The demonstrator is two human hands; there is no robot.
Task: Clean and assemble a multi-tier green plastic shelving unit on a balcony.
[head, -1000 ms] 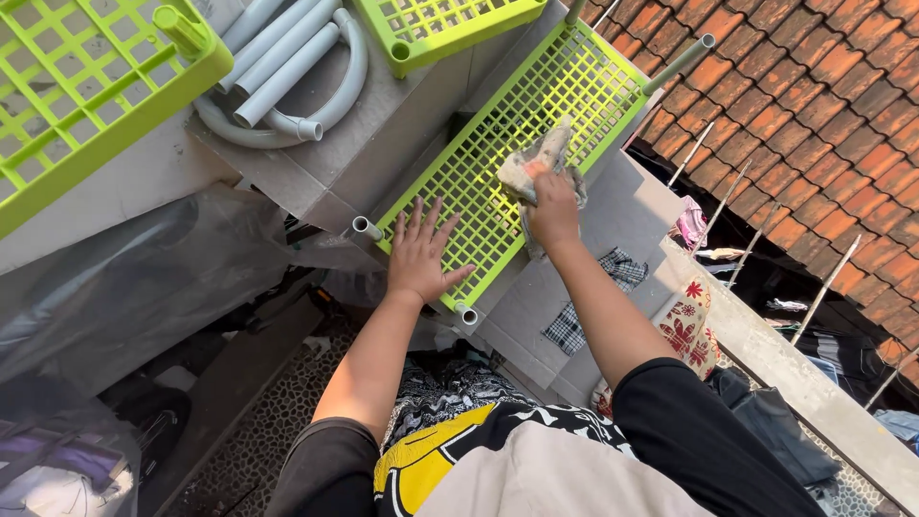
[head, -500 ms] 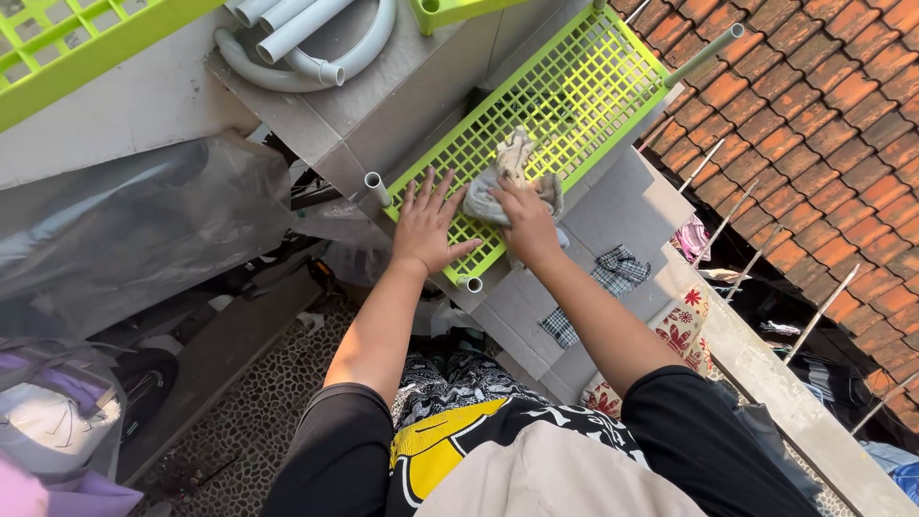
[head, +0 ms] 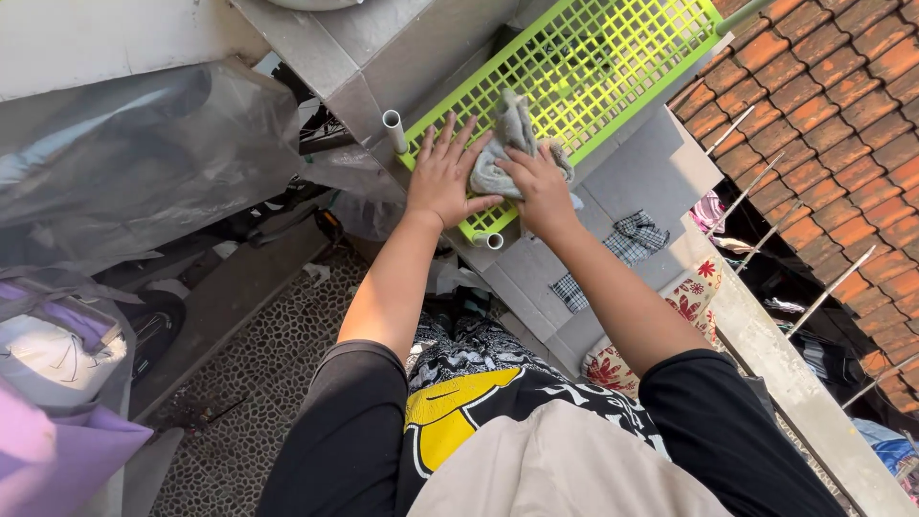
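Note:
A lime-green plastic grid shelf (head: 593, 67) with grey tube ends lies tilted on a grey ledge (head: 641, 163). My left hand (head: 445, 177) lies flat on the shelf's near end, fingers spread. My right hand (head: 541, 187) presses a crumpled grey rag (head: 503, 144) against the grid right beside the left hand.
A grey metal box (head: 383, 48) stands left of the shelf, with clear plastic sheeting (head: 134, 153) further left. Checked cloths (head: 627, 239) lie on the ledge. A red tiled roof (head: 842, 124) drops off to the right. Pebbled floor (head: 258, 383) lies below, purple bags (head: 57, 450) at lower left.
My right hand has slid the rag down the grid toward its near end, ending beside my left hand. The view has shifted so the upper shelves and pipes are out of sight.

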